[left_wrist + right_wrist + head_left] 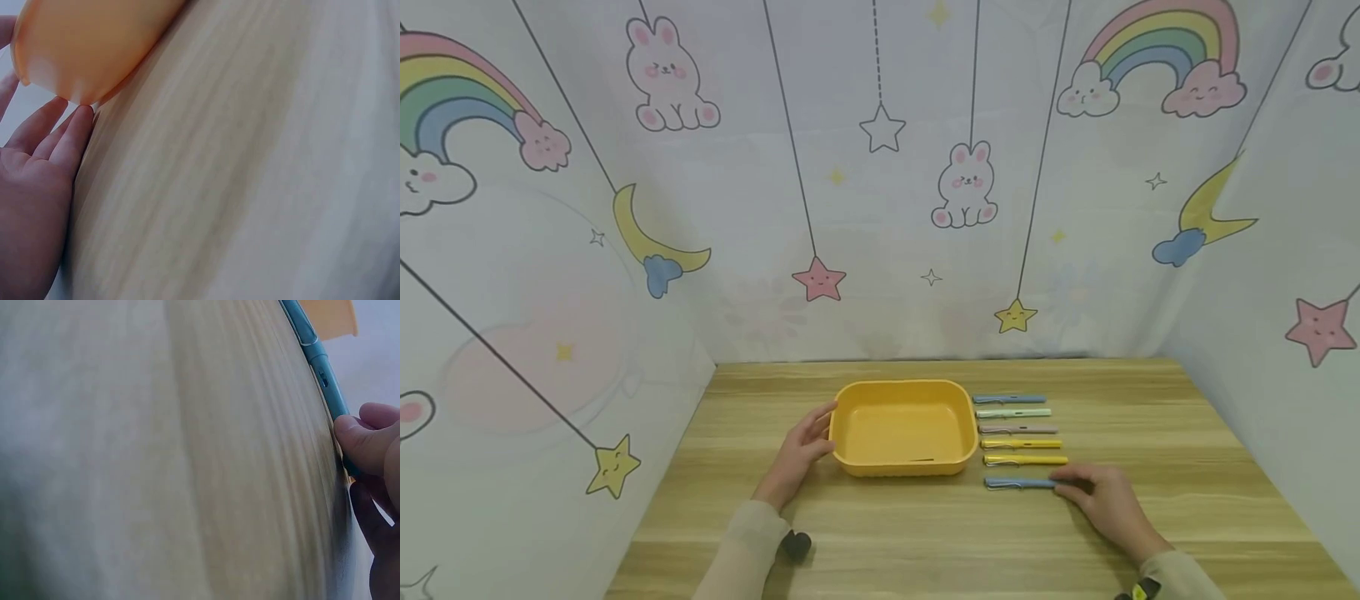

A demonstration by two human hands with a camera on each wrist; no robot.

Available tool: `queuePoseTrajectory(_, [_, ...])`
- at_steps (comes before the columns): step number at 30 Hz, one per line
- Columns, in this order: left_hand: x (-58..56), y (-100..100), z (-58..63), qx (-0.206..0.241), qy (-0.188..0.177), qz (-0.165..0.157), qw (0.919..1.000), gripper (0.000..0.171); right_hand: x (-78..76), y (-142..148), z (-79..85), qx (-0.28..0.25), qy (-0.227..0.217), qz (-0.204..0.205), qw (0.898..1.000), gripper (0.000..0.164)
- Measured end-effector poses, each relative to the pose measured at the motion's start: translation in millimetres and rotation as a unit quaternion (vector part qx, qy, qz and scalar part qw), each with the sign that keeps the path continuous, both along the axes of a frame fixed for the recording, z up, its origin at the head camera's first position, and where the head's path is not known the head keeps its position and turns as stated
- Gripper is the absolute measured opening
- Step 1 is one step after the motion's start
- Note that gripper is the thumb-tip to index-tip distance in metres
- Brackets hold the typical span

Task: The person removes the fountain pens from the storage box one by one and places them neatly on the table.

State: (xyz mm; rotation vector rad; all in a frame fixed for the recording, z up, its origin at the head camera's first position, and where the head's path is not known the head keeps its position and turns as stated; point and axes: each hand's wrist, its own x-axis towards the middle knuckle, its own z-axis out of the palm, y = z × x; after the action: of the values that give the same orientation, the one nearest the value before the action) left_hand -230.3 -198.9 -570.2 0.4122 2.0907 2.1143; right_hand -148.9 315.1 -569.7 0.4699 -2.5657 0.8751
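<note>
In the head view my left hand (796, 458) is at the left end of a yellow plastic tray (902, 469), fingertips touching its wall and rim. The left wrist view shows the fingers (75, 139) fairly straight against the tray's outer wall (94, 44). On the right, my right hand (1105, 498) pinches the rear end of a blue pen (1015, 483) between thumb and fingers. This pen lies along the tabletop, its clip end pointing left toward the tray. In the right wrist view the thumb (359, 440) covers part of the pen's barrel (328, 384).
Beyond the held pen, several capped pens lie in a column beside the tray: yellow (1026, 460), another yellow (1022, 444), mauve (1021, 430), pale green (1015, 413) and blue (1011, 399). Patterned cloth walls (895, 325) enclose the wooden table (880, 542) at back and sides.
</note>
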Motion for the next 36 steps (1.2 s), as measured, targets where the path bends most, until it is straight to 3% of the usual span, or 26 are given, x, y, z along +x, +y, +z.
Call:
queuePoseTrajectory(15, [-1.1,-0.3,0.4,0.002,0.002,-0.003,1.0,0.069,-1.1,-1.1,2.2,0.014,-0.019,-0.028,0.999,0.031])
queuePoseTrajectory(36, [-1.7,-0.6,2.3,-0.004,0.006,-0.003,1.0,0.068,-1.7,-2.2,7.6,0.012,-0.013,-0.025,1.0,0.029])
